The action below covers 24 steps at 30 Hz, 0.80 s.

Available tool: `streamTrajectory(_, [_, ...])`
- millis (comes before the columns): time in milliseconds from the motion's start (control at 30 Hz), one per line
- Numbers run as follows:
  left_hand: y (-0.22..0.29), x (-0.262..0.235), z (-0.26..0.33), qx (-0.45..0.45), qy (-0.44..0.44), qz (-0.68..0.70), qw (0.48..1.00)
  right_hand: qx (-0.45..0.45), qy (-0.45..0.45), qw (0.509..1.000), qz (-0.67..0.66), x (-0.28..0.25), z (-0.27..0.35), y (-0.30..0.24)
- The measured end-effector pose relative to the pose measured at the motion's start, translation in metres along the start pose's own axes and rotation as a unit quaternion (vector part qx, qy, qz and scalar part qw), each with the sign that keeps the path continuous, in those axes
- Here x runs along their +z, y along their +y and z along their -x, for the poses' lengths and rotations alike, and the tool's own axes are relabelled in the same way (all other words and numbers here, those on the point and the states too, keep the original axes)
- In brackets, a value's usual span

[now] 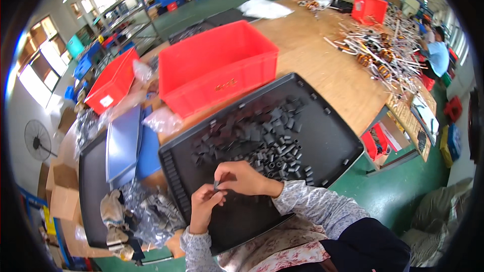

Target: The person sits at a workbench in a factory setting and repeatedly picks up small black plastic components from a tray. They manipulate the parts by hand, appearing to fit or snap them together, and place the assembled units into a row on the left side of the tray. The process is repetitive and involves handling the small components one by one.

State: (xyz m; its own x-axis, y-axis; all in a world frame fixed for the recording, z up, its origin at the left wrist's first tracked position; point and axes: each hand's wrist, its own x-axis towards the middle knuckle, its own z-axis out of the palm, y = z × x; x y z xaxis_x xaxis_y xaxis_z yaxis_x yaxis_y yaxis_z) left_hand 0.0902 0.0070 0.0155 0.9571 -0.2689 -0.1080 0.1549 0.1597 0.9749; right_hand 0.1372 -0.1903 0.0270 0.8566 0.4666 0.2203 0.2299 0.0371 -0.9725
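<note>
Over the near left part of a black tray [333,136], my left hand [203,204] and my right hand [243,177] meet fingertip to fingertip. Pinched between them is a small dark grey piece [217,185], mostly covered by the fingers; its exact kind is too small to make out. Just beyond my right hand lies a heap of short black tube pieces [275,158]. Farther back in the same tray spread flat black pieces [227,133]. A few single tubes lie along the tray's right side.
A large red bin [217,85] stands behind the tray. Left of it are a smaller red bin [112,80], blue plastic panels [123,143] and a pair of soiled gloves [115,216]. Wired parts [385,53] pile up at the far right. Other people sit at the far side.
</note>
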Motion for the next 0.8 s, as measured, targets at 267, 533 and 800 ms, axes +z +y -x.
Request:
streamTrajectory(267, [0.000, 0.002, 0.001, -0.001, -0.015, -0.018, 1.000, -0.110, -0.046, 0.991, 0.062, -0.011, -0.003, -0.003])
streamTrajectory(533, [0.003, -0.001, 0.002, -0.014, -0.013, -0.037, 0.999, -0.077, -0.107, 0.987, 0.089, -0.023, -0.005, 0.003])
streamTrajectory(800, [-0.001, 0.002, 0.003, -0.006, -0.009, -0.035, 0.999, -0.051, -0.075, 0.994, 0.061, -0.011, -0.001, 0.000])
